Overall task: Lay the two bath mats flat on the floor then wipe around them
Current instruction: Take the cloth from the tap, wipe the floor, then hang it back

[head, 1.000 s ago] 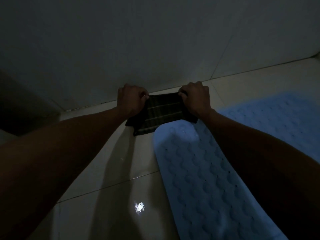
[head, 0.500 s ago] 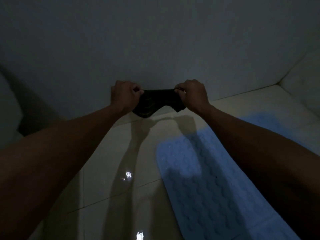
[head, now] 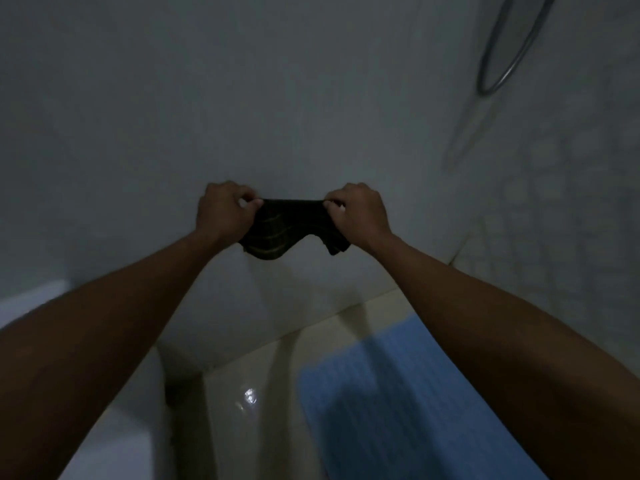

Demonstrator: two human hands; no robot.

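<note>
Dark striped cloth (head: 289,226) pinched taut between left hand (head: 221,209) and right hand (head: 358,211), blue mat (head: 398,403) half-hidden.

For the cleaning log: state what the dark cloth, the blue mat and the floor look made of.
Dark cloth: woven fabric with pale stripes; it sags limply between the left hand and right hand. Blue mat: probably rubber or soft plastic, matte, faintly textured. Floor: likely glazed tile, glossy, showing a bright glare spot.
</note>
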